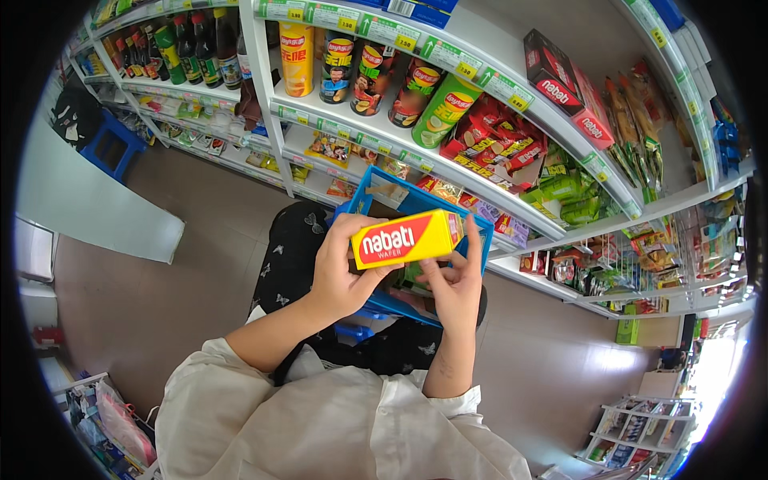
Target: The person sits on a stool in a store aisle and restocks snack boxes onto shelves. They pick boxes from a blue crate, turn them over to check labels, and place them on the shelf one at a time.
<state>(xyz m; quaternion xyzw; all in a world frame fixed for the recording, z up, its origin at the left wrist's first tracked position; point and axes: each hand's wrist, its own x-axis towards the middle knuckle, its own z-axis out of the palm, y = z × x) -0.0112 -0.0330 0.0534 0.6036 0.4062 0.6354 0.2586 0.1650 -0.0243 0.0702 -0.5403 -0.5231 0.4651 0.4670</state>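
A yellow and red Nabati wafer box (pixel 405 239) is held up in front of me, tilted slightly, its printed long side facing me. My left hand (pixel 345 264) grips its left end, thumb underneath and fingers behind. At the box's right end is my right hand (pixel 453 282), index finger raised beside the end face and thumb near the lower edge; whether it presses on the box is hard to tell. Below both hands a blue plastic basket (pixel 489 240) rests at my lap, with items inside that are mostly hidden by the box and hands.
White store shelves (pixel 273 96) curve around ahead, stocked with Lay's chip canisters (pixel 336 66), a red carton of snack packs (pixel 495 144) and dark Nabati boxes (pixel 552 72). Bottles stand further left. A blue stool (pixel 111 141) and a pale counter (pixel 90 198) are on the left.
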